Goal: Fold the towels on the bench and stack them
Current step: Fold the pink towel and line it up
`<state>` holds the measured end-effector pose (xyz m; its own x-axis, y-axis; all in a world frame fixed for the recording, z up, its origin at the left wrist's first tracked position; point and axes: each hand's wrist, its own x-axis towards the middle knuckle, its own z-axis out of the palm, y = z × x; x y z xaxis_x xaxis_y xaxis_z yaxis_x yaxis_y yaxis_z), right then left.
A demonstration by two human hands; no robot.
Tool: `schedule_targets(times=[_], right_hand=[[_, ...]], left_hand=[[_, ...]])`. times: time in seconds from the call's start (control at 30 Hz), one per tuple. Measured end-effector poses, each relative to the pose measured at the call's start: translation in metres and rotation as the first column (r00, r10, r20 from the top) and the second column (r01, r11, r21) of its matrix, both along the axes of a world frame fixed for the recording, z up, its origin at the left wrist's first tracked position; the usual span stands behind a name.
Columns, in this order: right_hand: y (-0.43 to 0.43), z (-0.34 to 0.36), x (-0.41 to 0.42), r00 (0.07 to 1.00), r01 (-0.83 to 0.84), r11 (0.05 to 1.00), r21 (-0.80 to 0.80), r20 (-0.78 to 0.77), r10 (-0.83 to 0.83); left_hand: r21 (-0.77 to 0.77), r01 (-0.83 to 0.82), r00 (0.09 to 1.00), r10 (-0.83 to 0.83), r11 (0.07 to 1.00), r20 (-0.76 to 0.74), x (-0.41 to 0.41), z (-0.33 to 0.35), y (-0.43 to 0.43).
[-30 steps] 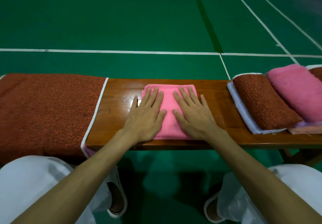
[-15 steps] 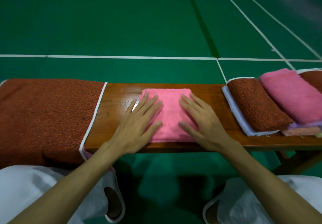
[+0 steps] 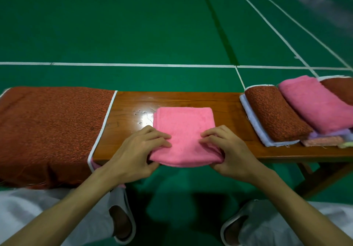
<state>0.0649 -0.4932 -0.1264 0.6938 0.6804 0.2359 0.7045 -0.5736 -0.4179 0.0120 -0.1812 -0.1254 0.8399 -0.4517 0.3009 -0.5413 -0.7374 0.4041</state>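
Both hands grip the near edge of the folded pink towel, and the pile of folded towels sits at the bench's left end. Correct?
No: the head view shows the pile of folded towels at the right end of the bench. The left hand and right hand do grip the near edge of the folded pink towel.

Bare surface [image 3: 227, 115] strips either side of pink towel [image 3: 183, 129]. Left blocked by spread brown towel [image 3: 51, 127], right by folded stack [image 3: 286, 115]. Above and beyond the surface all open.
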Motion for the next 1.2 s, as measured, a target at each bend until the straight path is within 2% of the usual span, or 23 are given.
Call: schedule_targets(times=[0.07, 0.13, 0.27, 0.43, 0.53, 0.63, 0.77, 0.9, 0.97, 1.1, 1.13, 1.2], right_hand=[[-0.005, 0.005, 0.002, 0.999, -0.007, 0.997, 0.082, -0.043, 0.01], [-0.009, 0.01, 0.007, 0.993, 0.022, 0.988, 0.156, -0.115, -0.004], [-0.009, 0.012, 0.018, 0.955, 0.161, 0.95, 0.267, -0.285, -0.082], [0.013, 0.005, 0.025, 0.889, 0.364, 0.878, 0.311, -0.397, -0.228], [0.02, -0.001, 0.035, 0.832, 0.497, 0.81, 0.31, -0.434, -0.345], [0.027, 0.0, 0.042, 0.806, 0.548, 0.784, 0.293, -0.435, -0.401], [0.038, -0.001, 0.049, 0.773, 0.609, 0.767, 0.203, -0.367, -0.517], [0.045, 0.002, 0.046, 0.724, 0.681, 0.717, 0.151, -0.29, -0.626], [0.045, 0.007, 0.042, 0.7, 0.712, 0.693, 0.118, -0.204, -0.684], [0.037, 0.015, 0.038, 0.676, 0.735, 0.657, 0.17, -0.11, -0.728], [0.036, 0.017, 0.037, 0.666, 0.744, 0.652, 0.144, -0.095, -0.739], [0.034, 0.018, 0.037, 0.645, 0.761, 0.648, -0.018, -0.085, -0.76]], left_hand=[[-0.092, -0.028, 0.999, 0.026, 0.995, -0.024, 0.0, 0.002, 0.001], [-0.209, -0.09, 0.991, 0.068, 0.974, -0.112, 0.001, 0.004, 0.002], [-0.449, -0.234, 0.945, 0.094, 0.862, -0.312, 0.009, 0.007, -0.004], [-0.475, -0.37, 0.899, 0.179, 0.799, -0.4, 0.025, -0.001, -0.014], [-0.487, -0.507, 0.829, 0.248, 0.711, -0.501, 0.038, -0.001, -0.017], [-0.405, -0.648, 0.739, 0.405, 0.645, -0.539, 0.053, -0.001, -0.02], [-0.229, -0.707, 0.697, 0.601, 0.67, -0.392, 0.064, -0.004, -0.025], [-0.147, -0.759, 0.647, 0.709, 0.635, -0.281, 0.065, -0.003, -0.024], [-0.069, -0.768, 0.632, 0.736, 0.636, -0.242, 0.063, 0.003, -0.022], [0.105, -0.708, 0.647, 0.7, 0.699, -0.302, 0.055, 0.017, -0.02], [0.123, -0.697, 0.648, 0.694, 0.706, -0.312, 0.052, 0.019, -0.021], [0.177, -0.688, 0.64, 0.703, 0.704, -0.31, 0.046, 0.023, -0.028]])
